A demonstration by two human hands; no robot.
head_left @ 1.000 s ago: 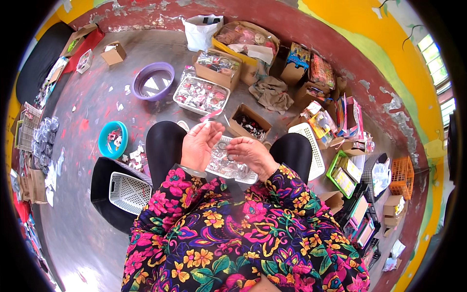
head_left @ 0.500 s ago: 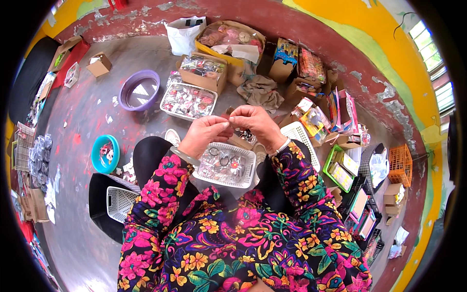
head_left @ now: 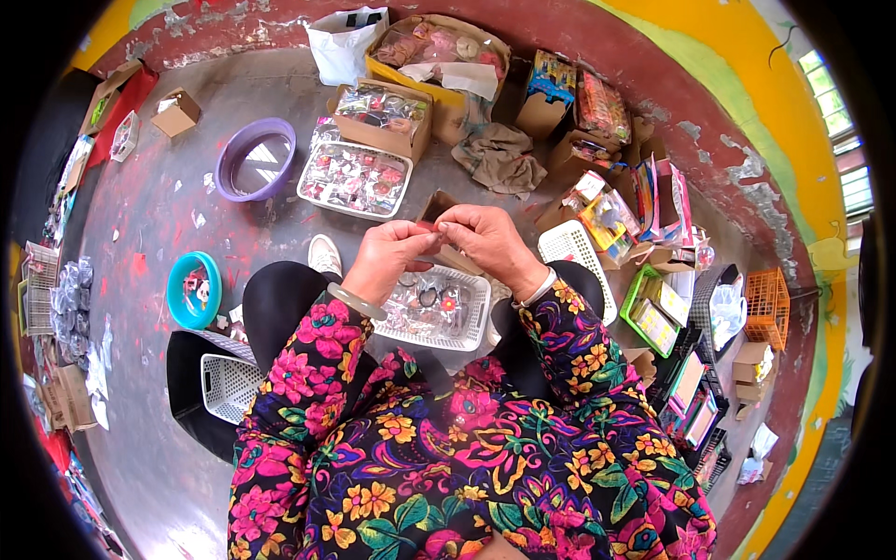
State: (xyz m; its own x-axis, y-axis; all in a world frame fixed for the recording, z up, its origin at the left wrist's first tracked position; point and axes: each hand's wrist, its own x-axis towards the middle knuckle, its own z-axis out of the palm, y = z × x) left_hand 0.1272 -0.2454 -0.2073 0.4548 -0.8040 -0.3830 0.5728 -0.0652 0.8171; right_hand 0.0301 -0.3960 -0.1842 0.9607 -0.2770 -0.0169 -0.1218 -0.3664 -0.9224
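My left hand (head_left: 385, 261) and my right hand (head_left: 492, 246) meet fingertip to fingertip above my lap. Both are closed in a pinch around something tiny; a bit of dark red shows between the fingers, too small to name. Under them a white plastic basket (head_left: 481, 322) holds small items in clear bags, among them a dark ring shape and a red flower shape. Just beyond the fingers, partly covered by the hands, is a small brown cardboard box (head_left: 437, 205).
Ahead stand a white basket of packets (head_left: 303, 191), a purple basin (head_left: 224, 173) and cardboard boxes (head_left: 422, 140). A turquoise basin (head_left: 175, 303) is at left, near a white basket (head_left: 213, 397). To the right are an empty-looking white basket (head_left: 597, 280), a green crate (head_left: 630, 297) and an orange crate (head_left: 767, 308).
The view has shifted slightly, so the surroundings sit a little differently. My hands stay pinched together, with the cardboard box now showing more beyond them.
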